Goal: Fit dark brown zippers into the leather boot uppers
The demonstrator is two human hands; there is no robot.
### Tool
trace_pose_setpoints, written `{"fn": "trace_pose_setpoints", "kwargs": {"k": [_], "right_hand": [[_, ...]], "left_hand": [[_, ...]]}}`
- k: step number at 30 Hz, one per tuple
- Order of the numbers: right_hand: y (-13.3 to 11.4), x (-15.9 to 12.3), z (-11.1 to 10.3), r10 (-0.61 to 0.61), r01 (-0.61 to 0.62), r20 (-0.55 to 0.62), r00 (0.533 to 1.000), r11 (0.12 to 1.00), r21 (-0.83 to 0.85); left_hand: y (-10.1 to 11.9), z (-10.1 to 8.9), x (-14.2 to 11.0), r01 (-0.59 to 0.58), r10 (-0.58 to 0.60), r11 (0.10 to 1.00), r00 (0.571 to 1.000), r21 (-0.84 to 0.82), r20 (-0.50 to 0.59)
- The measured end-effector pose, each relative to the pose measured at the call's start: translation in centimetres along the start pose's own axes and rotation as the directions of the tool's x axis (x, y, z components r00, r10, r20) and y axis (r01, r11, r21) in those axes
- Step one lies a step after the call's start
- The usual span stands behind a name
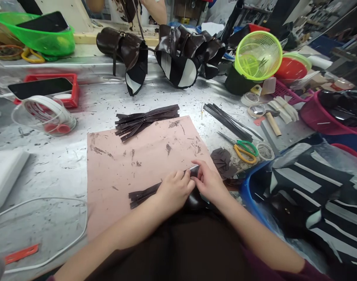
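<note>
My left hand [175, 190] and my right hand [209, 182] meet at the front edge of the pink mat [149, 160]. Both are closed, fingertips pinching a dark brown leather piece [196, 201] with a pale strip along its top edge. Much of the piece is hidden by my fingers and lies against my dark apron. Under my left wrist, a bundle of dark zippers [143, 195] rests on the mat. A second zipper bundle [147, 120] lies across the mat's far edge. Right of my right hand is a pile of small dark scraps [223, 162].
Orange- and green-handled scissors [243, 151], dark strips [228, 121] and a hammer [273, 124] lie to the right. A blue tub [248, 191] of cut pieces stands close by my right arm. Leather boot uppers [178, 54] line the back. A white cable [86, 218] curves at left.
</note>
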State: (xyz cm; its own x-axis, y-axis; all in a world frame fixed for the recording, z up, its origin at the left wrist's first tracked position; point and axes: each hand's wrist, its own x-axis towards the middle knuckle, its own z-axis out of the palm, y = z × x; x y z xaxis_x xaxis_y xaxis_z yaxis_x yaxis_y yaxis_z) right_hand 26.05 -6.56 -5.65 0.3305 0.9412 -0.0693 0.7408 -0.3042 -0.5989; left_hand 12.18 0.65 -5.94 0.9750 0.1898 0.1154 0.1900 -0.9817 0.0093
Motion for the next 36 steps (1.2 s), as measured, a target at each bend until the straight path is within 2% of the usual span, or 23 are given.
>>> {"fn": "trace_pose_setpoints", "kwargs": {"k": [2, 5, 7, 9, 11, 12, 13, 16, 17, 18, 20, 23, 25, 26, 28, 29, 31, 33, 35, 36], "right_hand": [[0.2, -0.6, 0.7, -0.057, 0.058, -0.137, 0.989, 0.998, -0.002], [0.4, -1.8, 1.8, -0.252, 0.249, -0.335, 0.908, 0.967, -0.052], [0.5, -2.3, 2.0, -0.393, 0.385, -0.332, 0.858, 0.918, -0.094], [1.0, -2.1, 1.2, -0.466, 0.452, -0.206, 0.861, 0.885, -0.11], [2.3, -1.2, -0.8, -0.384, 0.363, -0.116, 0.916, 0.917, -0.165], [3.4, -0.4, -2.1, -0.304, 0.275, -0.122, 0.945, 0.938, -0.211], [4.7, 0.5, -3.6, -0.197, 0.145, -0.181, 0.964, 0.954, -0.264], [9.6, 3.4, -7.8, -0.001, -0.122, -0.345, 0.939, 0.934, -0.335], [11.1, 4.2, -8.8, 0.127, -0.259, -0.309, 0.943, 0.861, -0.437], [12.3, 4.9, -9.5, 0.221, -0.319, -0.245, 0.944, 0.799, -0.509], [13.5, 5.5, -10.3, 0.283, -0.331, -0.181, 0.942, 0.693, -0.641], [12.5, 4.7, -10.5, 0.165, -0.3, -0.258, 0.952, 0.668, -0.681], [10.8, 2.9, -10.2, 0.145, -0.294, -0.287, 0.947, 0.751, -0.592], [9.8, 1.6, -10.0, 0.151, -0.262, -0.252, 0.956, 0.822, -0.506], [8.1, -1.6, -8.9, 0.153, -0.169, -0.082, 0.985, 0.953, -0.251], [7.5, -3.3, -8.2, 0.146, -0.142, 0.029, 0.989, 0.984, -0.104], [6.5, -6.7, -6.3, 0.187, -0.219, 0.204, 0.961, 0.964, 0.151], [5.7, -9.1, -4.4, 0.214, -0.33, 0.369, 0.904, 0.899, 0.287], [5.0, -10.0, -2.9, 0.193, -0.359, 0.441, 0.877, 0.872, 0.332], [4.5, -9.9, -2.3, 0.173, -0.341, 0.444, 0.879, 0.878, 0.335]], "left_hand": [[-0.2, -0.1, 0.2, 0.01, -0.01, 1.0, 1.0, -0.019, -0.012], [-0.4, 0.0, 0.1, 0.06, -0.062, 0.998, 0.997, -0.036, -0.054], [-0.5, 0.2, -0.1, 0.084, -0.087, 0.996, 0.992, -0.032, -0.09], [-0.6, 0.5, -0.3, 0.091, -0.093, 0.996, 0.988, -0.025, -0.122], [-0.5, 0.8, -0.3, 0.099, -0.101, 0.995, 0.984, -0.019, -0.149], [-0.4, 1.0, -0.3, 0.108, -0.109, 0.994, 0.981, -0.015, -0.162], [-0.4, 1.1, -0.3, 0.118, -0.119, 0.993, 0.978, -0.013, -0.171], [-0.3, 1.0, -0.3, 0.124, -0.122, 0.992, 0.977, 0.002, -0.174], [-0.2, 1.0, -0.3, 0.116, -0.113, 0.993, 0.98, 0.01, -0.165], [-0.2, 0.9, -0.3, 0.109, -0.105, 0.994, 0.983, 0.017, -0.153], [-0.2, 0.7, -0.4, 0.105, -0.101, 0.994, 0.987, 0.025, -0.128], [-0.1, 0.6, -0.6, 0.109, -0.105, 0.994, 0.988, 0.029, -0.117], [-0.1, 0.7, -0.7, 0.104, -0.098, 0.994, 0.986, 0.036, -0.135], [-0.1, 0.7, -0.8, 0.099, -0.092, 0.994, 0.985, 0.042, -0.148], [-0.1, 0.8, -0.9, 0.088, -0.077, 0.995, 0.981, 0.055, -0.176], [-0.1, 0.9, -0.9, 0.079, -0.066, 0.995, 0.98, 0.062, -0.188], [-0.1, 0.9, -0.9, 0.053, -0.036, 0.995, 0.977, 0.079, -0.209], [0.0, 0.9, -1.0, 0.034, -0.012, 0.995, 0.975, 0.097, -0.224], [0.0, 0.9, -1.0, 0.027, -0.002, 0.994, 0.972, 0.103, -0.236], [0.0, 1.0, -1.0, 0.027, -0.001, 0.994, 0.97, 0.102, -0.244]]}}
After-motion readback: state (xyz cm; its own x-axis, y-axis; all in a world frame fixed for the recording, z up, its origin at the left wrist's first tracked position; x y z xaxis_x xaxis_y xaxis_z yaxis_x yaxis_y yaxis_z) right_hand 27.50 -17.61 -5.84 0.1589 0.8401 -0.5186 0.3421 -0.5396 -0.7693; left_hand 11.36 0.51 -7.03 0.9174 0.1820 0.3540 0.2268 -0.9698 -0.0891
